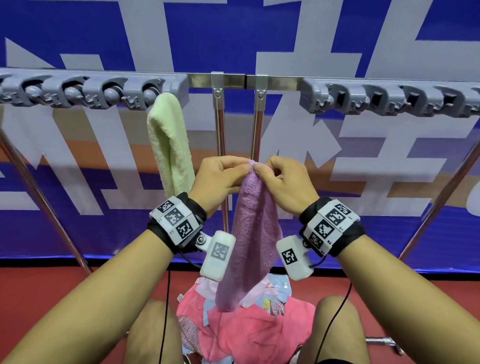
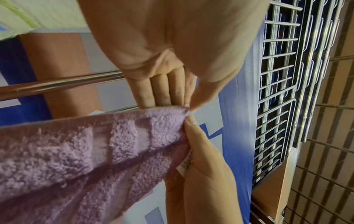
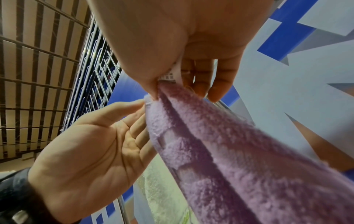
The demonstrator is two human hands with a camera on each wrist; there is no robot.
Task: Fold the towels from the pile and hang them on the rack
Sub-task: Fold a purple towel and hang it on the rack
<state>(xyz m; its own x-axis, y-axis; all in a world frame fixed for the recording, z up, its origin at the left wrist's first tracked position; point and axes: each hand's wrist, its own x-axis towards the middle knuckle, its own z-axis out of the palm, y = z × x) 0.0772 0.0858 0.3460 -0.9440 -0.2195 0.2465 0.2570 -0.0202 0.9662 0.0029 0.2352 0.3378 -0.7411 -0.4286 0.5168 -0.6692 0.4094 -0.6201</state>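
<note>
Both hands meet at the top corner of the purple towel (image 1: 251, 236). The left hand (image 1: 219, 180) pinches that corner between thumb and fingers (image 2: 162, 89); the right hand (image 1: 285, 182) pinches it just beside, thumb against forefinger, its other fingers (image 3: 216, 81) loosely curled behind the cloth. Held so, the towel hangs straight below the fingers, probably so its edges can be matched for a fold. Its tail reaches the pile (image 1: 245, 327) on the floor. Above and left of the fingers a green towel (image 1: 171, 140) already hangs from a clip on the rack (image 1: 229, 79). A white label (image 3: 172, 74) sits under the right thumb; its print looks too blurred to read.
</note>
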